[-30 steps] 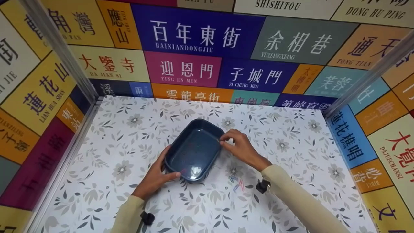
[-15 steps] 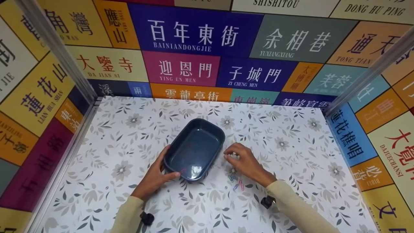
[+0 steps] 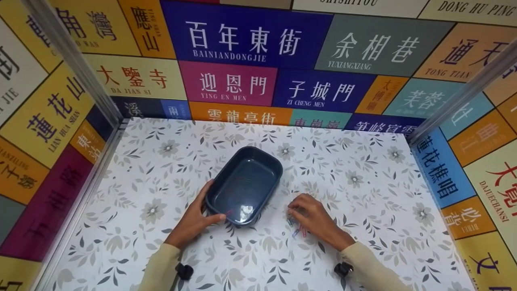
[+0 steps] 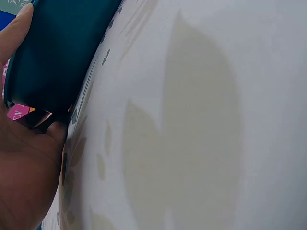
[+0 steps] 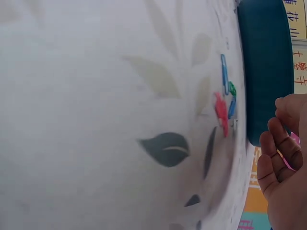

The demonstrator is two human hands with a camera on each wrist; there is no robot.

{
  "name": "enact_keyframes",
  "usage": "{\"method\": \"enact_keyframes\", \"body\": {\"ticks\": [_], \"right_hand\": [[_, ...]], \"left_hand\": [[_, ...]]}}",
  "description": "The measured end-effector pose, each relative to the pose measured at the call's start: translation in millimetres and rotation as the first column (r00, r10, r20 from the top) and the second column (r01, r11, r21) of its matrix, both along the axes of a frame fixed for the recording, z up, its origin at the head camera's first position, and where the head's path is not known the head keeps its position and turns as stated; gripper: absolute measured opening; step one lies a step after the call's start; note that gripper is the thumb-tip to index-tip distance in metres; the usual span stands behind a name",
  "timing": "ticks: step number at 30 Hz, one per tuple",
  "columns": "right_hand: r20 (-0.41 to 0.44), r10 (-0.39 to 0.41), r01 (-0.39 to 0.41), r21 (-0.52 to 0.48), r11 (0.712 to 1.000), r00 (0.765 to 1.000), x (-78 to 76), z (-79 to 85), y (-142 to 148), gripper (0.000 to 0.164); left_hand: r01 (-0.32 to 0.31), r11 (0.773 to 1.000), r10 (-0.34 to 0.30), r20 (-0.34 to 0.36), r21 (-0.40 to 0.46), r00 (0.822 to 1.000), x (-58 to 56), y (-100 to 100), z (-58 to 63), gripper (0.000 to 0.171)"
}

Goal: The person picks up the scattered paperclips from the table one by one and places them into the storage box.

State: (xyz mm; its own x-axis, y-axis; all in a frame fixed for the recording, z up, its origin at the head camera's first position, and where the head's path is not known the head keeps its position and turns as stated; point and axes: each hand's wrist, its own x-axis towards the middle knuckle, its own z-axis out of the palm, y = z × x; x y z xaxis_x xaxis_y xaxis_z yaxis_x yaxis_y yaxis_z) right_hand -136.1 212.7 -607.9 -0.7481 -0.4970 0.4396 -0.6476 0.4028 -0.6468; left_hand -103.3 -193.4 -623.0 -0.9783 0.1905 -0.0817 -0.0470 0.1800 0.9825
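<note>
A dark blue rectangular dish (image 3: 264, 198) with rounded corners stands on the patterned tabletop, a few thin reddish clips inside it. My left hand (image 3: 193, 222) holds its near left corner, thumb at the rim and fingers along the side. In the left wrist view the thumb (image 4: 19, 28) lies against the dish (image 4: 57, 52). My right hand (image 3: 317, 218) hovers just above a small cluster of coloured paper clips (image 3: 302, 231), fingers loosely bent. The right wrist view shows pink, blue and green paper clips (image 5: 221, 112) on the table and nothing between the fingers (image 5: 283, 139).
The tabletop (image 3: 375, 210) has a white covering printed with grey leaves and flowers. Panels with colourful lettering (image 3: 226, 85) enclose it at the back and on both sides, with metal posts (image 3: 87, 68) at the corners. Each wrist wears a small black camera (image 3: 184, 271).
My right hand has drawn away from the dish's right rim, moving down and to the right until over the paper clips. The left hand and the dish stay in place.
</note>
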Motion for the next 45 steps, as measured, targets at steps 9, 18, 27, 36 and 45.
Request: {"method": "enact_keyframes", "body": {"ticks": [9,18,27,36,45], "right_hand": [[-0.051,-0.034,0.034,-0.004,0.999,0.998,12.9,-13.6,7.4,0.017],[-0.140,-0.037,0.037,-0.003,0.999,0.989,17.4,-19.1,13.6,0.018],[-0.172,-0.007,0.009,0.015,1.000,0.985,20.9,-26.4,20.1,0.022],[-0.215,0.004,-0.005,-0.004,1.000,0.977,19.5,-33.6,22.6,0.023],[-0.167,-0.017,0.022,0.030,0.999,0.986,23.6,-29.7,20.8,0.011]], "left_hand": [[-0.013,1.000,0.013,0.016,-0.001,1.000,-0.2,0.5,-0.5,0.118],[-0.022,1.000,0.022,0.013,-0.011,1.000,-0.6,0.4,-0.6,0.120],[-0.008,1.000,0.008,0.004,-0.009,1.000,0.7,0.0,0.1,0.119],[-0.016,0.999,0.016,-0.008,-0.032,1.000,-0.2,0.4,1.9,0.119],[-0.013,1.000,0.013,-0.002,-0.017,1.000,1.1,0.3,3.2,0.120]]}}
